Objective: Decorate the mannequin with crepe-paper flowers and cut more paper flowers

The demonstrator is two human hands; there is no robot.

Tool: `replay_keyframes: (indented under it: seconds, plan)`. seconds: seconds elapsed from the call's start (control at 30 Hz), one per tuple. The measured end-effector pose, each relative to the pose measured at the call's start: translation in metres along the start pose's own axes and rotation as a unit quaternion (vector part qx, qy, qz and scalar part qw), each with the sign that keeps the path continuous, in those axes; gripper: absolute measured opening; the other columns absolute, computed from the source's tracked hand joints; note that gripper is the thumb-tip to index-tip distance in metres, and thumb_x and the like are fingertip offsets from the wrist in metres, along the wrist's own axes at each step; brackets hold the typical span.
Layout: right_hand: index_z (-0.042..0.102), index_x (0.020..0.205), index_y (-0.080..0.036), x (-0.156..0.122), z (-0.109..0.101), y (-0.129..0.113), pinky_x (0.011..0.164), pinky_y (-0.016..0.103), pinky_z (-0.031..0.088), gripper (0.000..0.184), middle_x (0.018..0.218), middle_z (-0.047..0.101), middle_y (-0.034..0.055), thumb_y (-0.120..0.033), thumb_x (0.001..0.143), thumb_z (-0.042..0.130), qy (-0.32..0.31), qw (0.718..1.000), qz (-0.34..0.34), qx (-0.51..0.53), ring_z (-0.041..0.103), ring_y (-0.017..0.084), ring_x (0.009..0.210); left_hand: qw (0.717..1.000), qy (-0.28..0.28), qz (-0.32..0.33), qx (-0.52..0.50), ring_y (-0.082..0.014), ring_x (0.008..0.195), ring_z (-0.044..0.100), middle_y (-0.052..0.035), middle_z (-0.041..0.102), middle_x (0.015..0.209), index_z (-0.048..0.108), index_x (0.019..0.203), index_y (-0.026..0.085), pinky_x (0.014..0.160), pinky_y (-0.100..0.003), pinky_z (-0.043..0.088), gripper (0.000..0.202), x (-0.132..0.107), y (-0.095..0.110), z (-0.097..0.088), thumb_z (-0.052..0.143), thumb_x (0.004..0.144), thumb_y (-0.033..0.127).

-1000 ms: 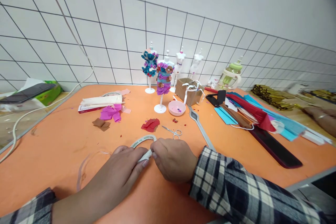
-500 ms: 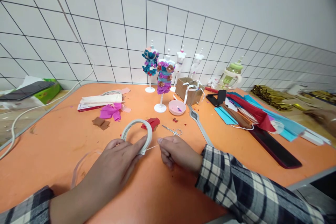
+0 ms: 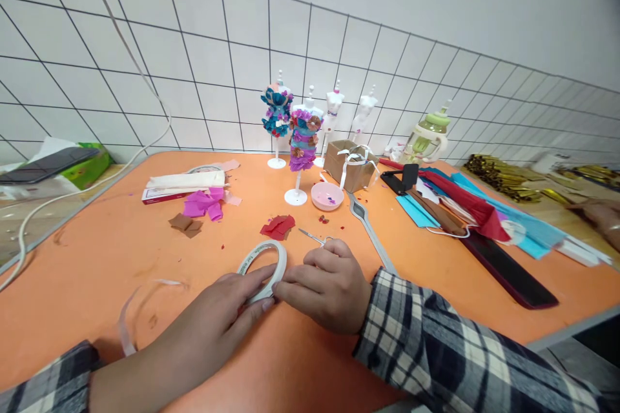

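Observation:
A roll of white double-sided tape (image 3: 279,258) stands tilted over the table, with printing on its inner ring. My left hand (image 3: 213,316) is closed on its lower part, the thumb below and the fingers passing into the ring. Against the roll's lower right edge, the fingertips of my right hand (image 3: 324,287) are pinched at the tape. Any loose tape end between them is hidden. Small scissors (image 3: 312,236) lie just beyond my right hand, their handles partly covered by it. Behind the roll sits a small pile of red paper pieces (image 3: 278,227).
Dressed mini mannequins (image 3: 304,135) stand at the back beside a pink bowl (image 3: 327,196) and a cardboard box (image 3: 341,164). Purple paper (image 3: 203,204) and brown paper (image 3: 185,224) lie left; a clear strip (image 3: 124,322) is near my left forearm. Coloured sheets (image 3: 450,200) and a dark case (image 3: 508,271) lie right.
My right hand has moved left, from apart from the roll to touching its edge. The roll has tipped and shifted slightly right and down in my left hand. The thin strip between them no longer shows.

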State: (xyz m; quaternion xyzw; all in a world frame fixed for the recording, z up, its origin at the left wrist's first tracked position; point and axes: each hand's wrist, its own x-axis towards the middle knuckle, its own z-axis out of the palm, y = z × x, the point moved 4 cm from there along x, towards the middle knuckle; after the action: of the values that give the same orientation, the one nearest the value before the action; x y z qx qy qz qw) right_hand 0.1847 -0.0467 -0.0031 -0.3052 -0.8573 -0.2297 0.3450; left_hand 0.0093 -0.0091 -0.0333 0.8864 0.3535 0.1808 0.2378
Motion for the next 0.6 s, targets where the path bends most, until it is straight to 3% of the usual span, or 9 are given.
replay_keyframes:
  seconds: [0.17, 0.27, 0.37, 0.43, 0.5, 0.6]
  plan:
    - [0.062, 0.08, -0.017, 0.005, 0.004, -0.006, 0.067, 0.036, 0.029, 0.027, 0.071, 0.062, 0.0013, -0.013, 0.1, 0.045, -0.054, 0.998, -0.003, -0.028, 0.042, 0.017, 0.069, 1.0, -0.006, 0.017, 0.025, -0.0206, 0.083, 0.068, -0.0015, 0.074, 0.091, 0.066, 0.105, 0.026, 0.073, -0.029, 0.05, 0.025, 0.002, 0.003, -0.001, 0.043, 0.101, 0.031]
    - [0.061, 0.08, -0.016, 0.006, 0.01, -0.009, 0.064, 0.035, 0.031, 0.025, 0.073, 0.061, 0.0046, -0.012, 0.098, 0.044, -0.163, 0.987, 0.01, 0.006, 0.044, 0.019, 0.068, 0.992, -0.013, 0.081, 0.093, -0.0213, 0.074, 0.063, -0.0027, 0.071, 0.079, 0.067, 0.09, 0.023, 0.071, -0.031, 0.046, 0.025, 0.003, 0.009, -0.002, 0.044, 0.098, 0.021]
    - [0.065, 0.086, -0.014, 0.0, 0.017, -0.009, 0.067, 0.032, 0.038, 0.014, 0.077, 0.065, 0.0055, -0.012, 0.094, 0.054, -0.315, 0.944, -0.007, 0.1, 0.05, 0.018, 0.07, 0.971, -0.037, 0.176, 0.16, -0.0213, 0.073, 0.06, -0.0028, 0.07, 0.077, 0.067, 0.088, 0.023, 0.073, -0.033, 0.043, 0.029, 0.001, 0.011, -0.005, 0.042, 0.097, 0.011]
    - [0.069, 0.087, -0.015, -0.006, 0.02, -0.002, 0.073, 0.03, 0.043, 0.007, 0.081, 0.07, 0.0033, -0.013, 0.09, 0.063, -0.365, 0.907, -0.004, 0.211, 0.057, 0.016, 0.075, 0.952, -0.058, 0.241, 0.18, -0.022, 0.078, 0.06, -0.0031, 0.074, 0.087, 0.067, 0.108, 0.025, 0.077, -0.034, 0.043, 0.033, -0.001, 0.011, -0.009, 0.041, 0.097, 0.008]
    - [0.071, 0.086, -0.018, -0.014, 0.022, 0.015, 0.08, 0.027, 0.045, 0.008, 0.083, 0.074, 0.0003, -0.014, 0.091, 0.065, -0.357, 0.875, 0.038, 0.324, 0.063, 0.013, 0.079, 0.944, -0.067, 0.271, 0.174, -0.0223, 0.083, 0.06, -0.0031, 0.075, 0.091, 0.063, 0.121, 0.028, 0.079, -0.034, 0.043, 0.039, -0.003, 0.008, -0.016, 0.041, 0.096, 0.007]
    - [0.075, 0.089, -0.018, -0.027, 0.023, 0.061, 0.083, 0.026, 0.049, 0.014, 0.086, 0.076, 0.0031, -0.018, 0.094, 0.062, -0.271, 0.876, 0.175, 0.358, 0.067, 0.013, 0.083, 0.954, -0.068, 0.247, 0.158, -0.0237, 0.081, 0.06, -0.005, 0.072, 0.087, 0.066, 0.113, 0.027, 0.078, -0.036, 0.045, 0.035, -0.002, 0.002, -0.031, 0.045, 0.09, 0.011]
